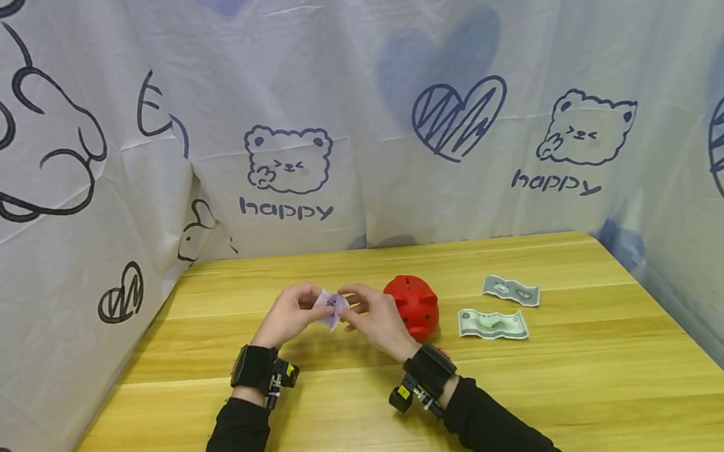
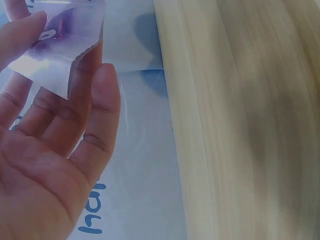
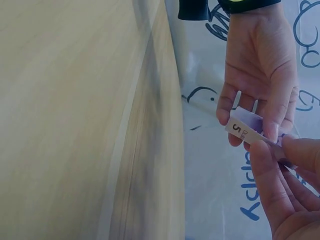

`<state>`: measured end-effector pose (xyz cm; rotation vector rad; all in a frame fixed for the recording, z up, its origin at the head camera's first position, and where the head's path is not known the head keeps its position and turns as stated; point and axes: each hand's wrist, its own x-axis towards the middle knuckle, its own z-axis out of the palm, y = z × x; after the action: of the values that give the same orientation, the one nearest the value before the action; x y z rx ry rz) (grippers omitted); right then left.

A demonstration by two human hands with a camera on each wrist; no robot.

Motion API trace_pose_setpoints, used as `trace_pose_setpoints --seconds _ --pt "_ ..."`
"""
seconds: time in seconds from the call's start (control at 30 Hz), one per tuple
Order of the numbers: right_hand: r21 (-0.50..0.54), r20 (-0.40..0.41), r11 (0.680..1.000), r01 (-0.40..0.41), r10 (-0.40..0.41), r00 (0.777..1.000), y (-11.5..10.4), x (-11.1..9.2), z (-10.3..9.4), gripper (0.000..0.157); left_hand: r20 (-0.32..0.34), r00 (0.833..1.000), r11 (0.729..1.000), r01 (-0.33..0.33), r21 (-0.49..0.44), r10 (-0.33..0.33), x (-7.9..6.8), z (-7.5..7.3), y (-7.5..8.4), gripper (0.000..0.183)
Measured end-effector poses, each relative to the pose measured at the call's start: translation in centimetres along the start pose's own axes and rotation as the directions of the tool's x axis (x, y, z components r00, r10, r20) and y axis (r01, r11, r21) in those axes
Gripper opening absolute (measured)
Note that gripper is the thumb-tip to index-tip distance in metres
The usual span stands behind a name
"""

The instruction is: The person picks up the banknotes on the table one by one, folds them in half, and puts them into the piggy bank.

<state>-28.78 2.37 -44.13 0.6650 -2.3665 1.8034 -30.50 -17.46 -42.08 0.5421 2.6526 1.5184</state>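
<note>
A creased purple-and-white banknote [image 1: 332,309] is held up between both hands, left of a red piggy bank [image 1: 414,307]. My left hand [image 1: 290,314] pinches one side, thumb on the face and fingers behind, as the left wrist view shows the note [image 2: 75,45] bent over them. At the other side, thumb and fingertips of my right hand [image 1: 376,319] pinch the edge. A printed 5 shows on the folded note [image 3: 242,131] in the right wrist view. The right hand overlaps the piggy bank's left side in the head view; a slot shows on its top.
Right of the piggy bank lie two wrinkled banknotes on the wooden table [image 1: 580,380]: a grey-green one [image 1: 511,290] farther back and a pale green one [image 1: 493,325] nearer. A white printed curtain [image 1: 373,203] hangs behind the table and along both sides.
</note>
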Motion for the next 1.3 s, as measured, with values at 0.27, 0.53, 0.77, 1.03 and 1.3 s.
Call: trace_pose_setpoints --seconds 0.27,0.53,0.77,1.03,1.3 --pt "-0.003 -0.007 1.000 0.016 -0.016 1.000 0.22 0.07 -0.09 0.027 0.023 0.999 1.000 -0.031 0.003 0.031 0.06 0.07 -0.18 0.018" --pt "0.004 -0.020 1.000 0.002 -0.002 1.000 0.15 -0.04 -0.08 0.027 0.073 0.997 0.999 -0.035 -0.034 0.037 0.01 -0.39 -0.59 0.023" --pt "-0.008 -0.019 1.000 -0.007 0.006 1.000 0.07 -0.12 0.08 0.030 0.083 0.996 1.000 -0.020 -0.010 0.021 -0.21 -0.64 -0.58 0.022" --pt "-0.032 -0.019 0.999 0.002 -0.002 1.000 0.09 -0.16 0.08 0.031 0.100 0.995 1.000 0.003 -0.010 -0.002 -0.32 -0.67 -0.58 0.023" --pt "-0.042 -0.021 0.999 0.014 -0.014 1.000 0.11 -0.12 0.13 0.029 0.139 0.990 0.997 -0.028 -0.066 0.037 -0.21 -0.68 -0.66 0.021"
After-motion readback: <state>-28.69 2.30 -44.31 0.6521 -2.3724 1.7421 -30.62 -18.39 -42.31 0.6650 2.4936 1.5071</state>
